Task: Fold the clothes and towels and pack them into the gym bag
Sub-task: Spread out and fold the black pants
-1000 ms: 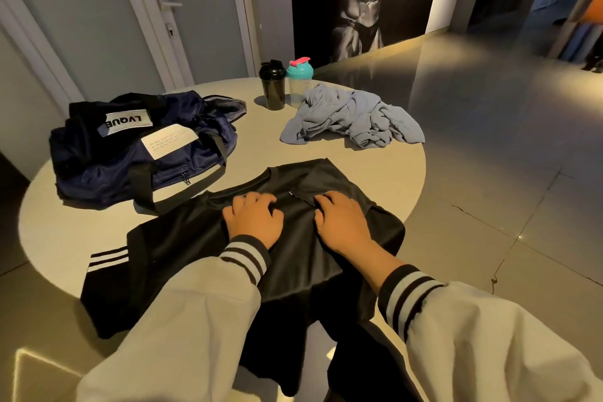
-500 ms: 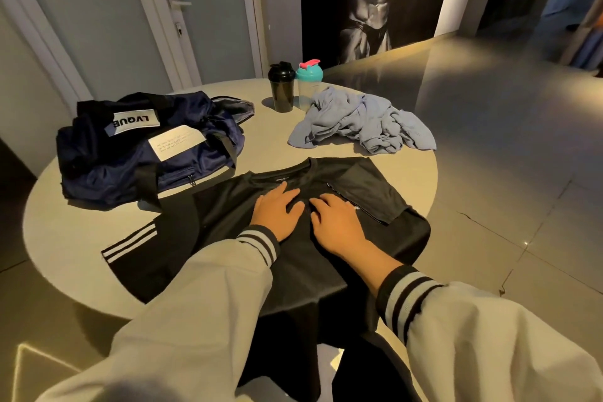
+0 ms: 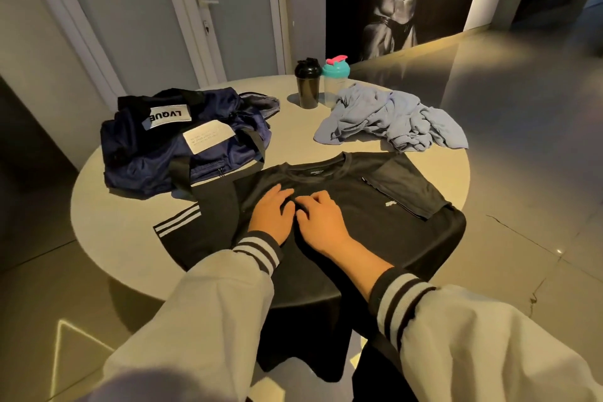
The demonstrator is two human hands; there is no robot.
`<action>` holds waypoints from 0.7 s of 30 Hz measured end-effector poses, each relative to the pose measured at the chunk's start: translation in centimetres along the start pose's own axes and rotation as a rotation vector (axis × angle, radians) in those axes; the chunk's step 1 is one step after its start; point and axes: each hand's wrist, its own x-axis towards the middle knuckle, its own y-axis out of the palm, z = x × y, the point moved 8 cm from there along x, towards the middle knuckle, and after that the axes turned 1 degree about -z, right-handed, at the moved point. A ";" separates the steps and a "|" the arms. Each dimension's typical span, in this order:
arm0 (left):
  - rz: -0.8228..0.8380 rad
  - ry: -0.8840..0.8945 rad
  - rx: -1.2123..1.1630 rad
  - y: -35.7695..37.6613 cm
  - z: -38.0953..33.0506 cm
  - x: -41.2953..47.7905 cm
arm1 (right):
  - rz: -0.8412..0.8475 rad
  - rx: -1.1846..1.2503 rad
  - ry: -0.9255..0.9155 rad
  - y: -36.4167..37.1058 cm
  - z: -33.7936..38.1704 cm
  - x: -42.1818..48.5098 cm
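A black T-shirt (image 3: 355, 186) lies spread on the round table (image 3: 130, 225), its collar pointing away from me and its hem hanging over the near edge. My left hand (image 3: 270, 215) and my right hand (image 3: 321, 217) rest side by side on its chest, fingers relaxed on the cloth. The shirt's left sleeve, with white stripes, points left. A navy gym bag (image 3: 182, 143) sits slumped at the table's left. At the far right of the table a light blue towel (image 3: 388, 117) lies crumpled.
A black shaker bottle (image 3: 306, 83) and a clear one with a teal lid (image 3: 335, 78) stand at the table's far edge. Doors and a wall are behind. Polished floor spreads to the right.
The shirt has gone from bunched under my curled fingers to spread flatter, and the white-striped sleeve lies further out. Both hands slid back toward me and relaxed.
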 end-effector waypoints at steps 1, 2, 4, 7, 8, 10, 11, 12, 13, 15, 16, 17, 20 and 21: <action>-0.065 0.023 -0.092 -1.2 0.1 -0.5 | 0.002 -0.029 0.009 0.2 0.0 -0.1; -0.129 0.035 -0.091 -2.5 0.5 -1.0 | 0.005 -0.063 0.011 0.3 -0.1 -0.2; -0.224 -0.011 0.070 -4.7 2.1 -1.9 | 0.024 -0.143 0.016 0.5 -0.1 -0.3; -0.240 -0.229 0.307 -6.9 5.7 -3.4 | 0.051 -0.231 0.022 0.8 1.0 -0.4; -0.206 -0.307 0.348 -7.2 6.8 -3.9 | 0.048 -0.229 0.003 0.9 1.8 -0.6; -0.097 -0.465 0.388 -7.1 8.5 -5.0 | 0.054 -0.182 -0.049 1.7 3.5 -1.0; -0.048 -0.535 0.374 -6.9 9.1 -5.5 | 0.073 -0.154 -0.064 2.3 4.0 -1.4; -0.010 -0.585 0.355 -6.8 9.7 -5.9 | 0.086 -0.141 -0.068 2.9 4.3 -1.7; 0.023 -0.615 0.350 -6.7 10.0 -6.2 | 0.093 -0.147 -0.068 3.3 4.4 -1.9; 0.071 -0.608 0.387 -6.5 10.1 -6.4 | 0.093 -0.174 -0.072 3.7 4.5 -2.1; 0.077 -0.578 0.404 -6.4 10.0 -6.3 | 0.094 -0.179 -0.077 3.8 4.6 -2.1; 0.069 -0.540 0.409 -6.3 9.7 -6.2 | 0.098 -0.182 -0.079 3.8 4.6 -2.2; 0.019 -0.446 0.383 -5.9 8.9 -5.8 | 0.096 -0.190 -0.077 3.9 4.6 -2.3; 0.001 -0.435 0.375 -5.8 8.7 -5.8 | 0.096 -0.196 -0.076 3.8 4.6 -2.5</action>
